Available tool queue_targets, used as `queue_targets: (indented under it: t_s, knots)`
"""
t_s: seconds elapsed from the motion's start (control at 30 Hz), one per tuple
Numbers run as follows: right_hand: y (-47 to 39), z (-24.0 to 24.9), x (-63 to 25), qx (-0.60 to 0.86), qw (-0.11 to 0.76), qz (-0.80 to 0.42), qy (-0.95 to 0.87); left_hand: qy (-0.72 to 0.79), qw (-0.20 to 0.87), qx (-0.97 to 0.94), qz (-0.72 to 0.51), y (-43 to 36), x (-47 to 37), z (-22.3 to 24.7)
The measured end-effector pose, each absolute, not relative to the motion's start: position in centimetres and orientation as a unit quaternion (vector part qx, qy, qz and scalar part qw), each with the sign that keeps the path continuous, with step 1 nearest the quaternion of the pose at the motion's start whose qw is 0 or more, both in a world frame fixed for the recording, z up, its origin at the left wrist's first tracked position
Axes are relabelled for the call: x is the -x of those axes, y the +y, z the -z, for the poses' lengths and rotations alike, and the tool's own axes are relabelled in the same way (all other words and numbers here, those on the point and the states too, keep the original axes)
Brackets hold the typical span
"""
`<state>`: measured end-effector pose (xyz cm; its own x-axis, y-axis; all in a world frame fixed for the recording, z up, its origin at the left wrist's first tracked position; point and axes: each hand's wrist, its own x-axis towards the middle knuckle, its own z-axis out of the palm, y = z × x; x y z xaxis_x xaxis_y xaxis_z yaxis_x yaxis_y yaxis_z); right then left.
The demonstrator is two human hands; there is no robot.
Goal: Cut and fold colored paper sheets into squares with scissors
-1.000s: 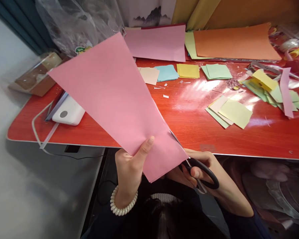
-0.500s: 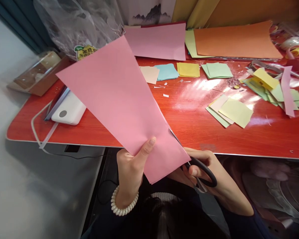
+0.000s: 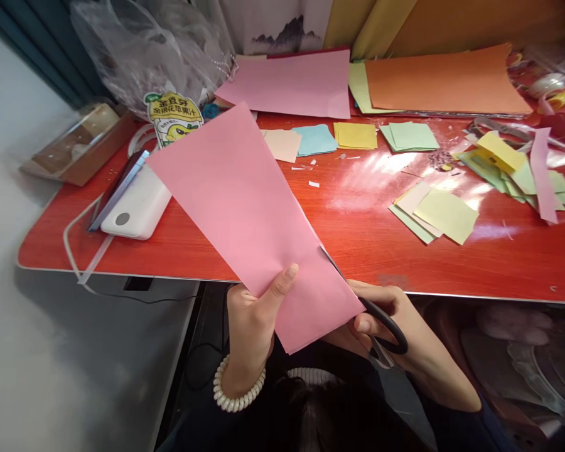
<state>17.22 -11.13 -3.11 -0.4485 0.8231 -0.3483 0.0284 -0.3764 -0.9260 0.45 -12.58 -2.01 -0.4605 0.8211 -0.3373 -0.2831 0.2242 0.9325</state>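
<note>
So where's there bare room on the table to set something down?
The main bare patch of red table lies between the held pink paper and the loose pale cards; another runs in front of those cards. A smaller one separates the white device from the held pink paper. Crowded: the back, with large sheets, and right end, with scraps.

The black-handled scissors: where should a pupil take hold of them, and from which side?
The scissors are probably best gripped by the black handle loop, coming from the person's near right. The loop is rounded and lies at the near end, where the right hand holds it; the narrow blade points away, against the pink paper.
</note>
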Motion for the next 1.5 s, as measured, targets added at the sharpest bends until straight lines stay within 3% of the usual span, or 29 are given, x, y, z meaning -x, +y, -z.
queue_targets:
  t_s: [0.6, 1.5]
  knots:
    - [-11.0, 2.3, -17.2, 0.418, 0.241, -0.745, -0.461, 0.586, 0.528, -0.252, -0.560, -13.1, 0.1, 2.9]
    - [-11.3, 1.7, -16.8, 0.446, 0.264, -0.730, -0.445, 0.601, 0.497, -0.292, -0.554, -13.8, 0.0, 3.2]
